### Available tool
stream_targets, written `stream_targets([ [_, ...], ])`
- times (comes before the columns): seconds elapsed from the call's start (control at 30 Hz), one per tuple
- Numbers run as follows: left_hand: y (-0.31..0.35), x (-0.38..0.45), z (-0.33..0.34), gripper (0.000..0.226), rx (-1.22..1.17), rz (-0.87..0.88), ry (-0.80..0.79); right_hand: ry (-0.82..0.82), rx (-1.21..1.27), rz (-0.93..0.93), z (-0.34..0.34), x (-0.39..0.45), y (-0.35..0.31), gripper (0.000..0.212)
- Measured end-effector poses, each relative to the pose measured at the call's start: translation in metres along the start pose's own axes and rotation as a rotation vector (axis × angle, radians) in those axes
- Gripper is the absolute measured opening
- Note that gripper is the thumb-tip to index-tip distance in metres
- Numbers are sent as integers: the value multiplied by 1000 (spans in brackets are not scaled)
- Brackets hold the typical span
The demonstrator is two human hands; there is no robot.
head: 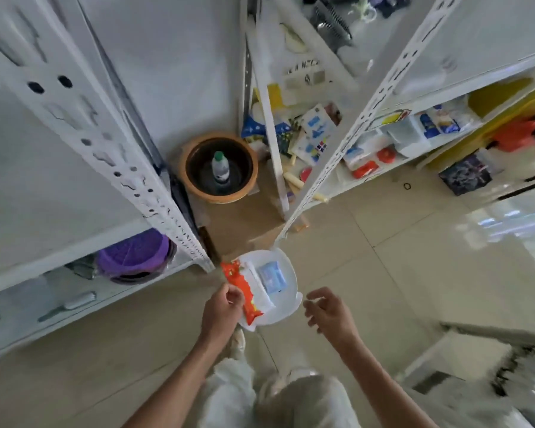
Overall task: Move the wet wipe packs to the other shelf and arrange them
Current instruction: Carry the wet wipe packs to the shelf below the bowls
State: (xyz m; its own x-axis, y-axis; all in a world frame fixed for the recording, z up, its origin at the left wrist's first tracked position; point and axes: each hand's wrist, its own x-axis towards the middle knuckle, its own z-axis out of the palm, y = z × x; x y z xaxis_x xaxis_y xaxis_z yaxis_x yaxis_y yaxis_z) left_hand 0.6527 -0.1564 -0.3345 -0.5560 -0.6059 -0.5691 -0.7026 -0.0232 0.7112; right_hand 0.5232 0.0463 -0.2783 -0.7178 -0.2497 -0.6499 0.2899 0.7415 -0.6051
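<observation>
A white round basin (286, 310) sits low in front of me, holding wet wipe packs. A red-orange pack (241, 290) leans over its left rim. A white pack (261, 293) lies beside it and a blue-and-white pack (272, 278) rests in the middle. My left hand (221, 313) pinches the red-orange pack at its lower half. My right hand (329, 312) hovers just right of the basin with fingers curled apart, holding nothing. White metal shelves stand to the left (155, 193) and right (352, 125).
A brown clay pot (250, 180) with a plastic bottle (220, 166) inside stands on a cardboard box (244, 220) between the shelves. Purple bowls (133, 254) sit on the lower left shelf. Assorted packs and red items crowd the right shelf (365, 168). A tiled floor lies below.
</observation>
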Motion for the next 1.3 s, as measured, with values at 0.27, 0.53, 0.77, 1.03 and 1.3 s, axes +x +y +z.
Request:
stream_targets([
  [0.27,-70,104,93,31,122,-346,53,0,-301,115,67,178,61,36],
  [0.53,-80,157,161,80,195,-561,400,3,-496,-82,134,260,88,60],
  [0.77,-89,156,163,47,-125,-556,412,-161,-353,35,127,276,87,37],
  [1.03,16,67,80,32,-679,-487,394,-410,-112,-29,49,217,-21,19],
  [1.3,118,-85,-57,43,-684,-373,566,-715,-55,-162,25,85,-157,38],
])
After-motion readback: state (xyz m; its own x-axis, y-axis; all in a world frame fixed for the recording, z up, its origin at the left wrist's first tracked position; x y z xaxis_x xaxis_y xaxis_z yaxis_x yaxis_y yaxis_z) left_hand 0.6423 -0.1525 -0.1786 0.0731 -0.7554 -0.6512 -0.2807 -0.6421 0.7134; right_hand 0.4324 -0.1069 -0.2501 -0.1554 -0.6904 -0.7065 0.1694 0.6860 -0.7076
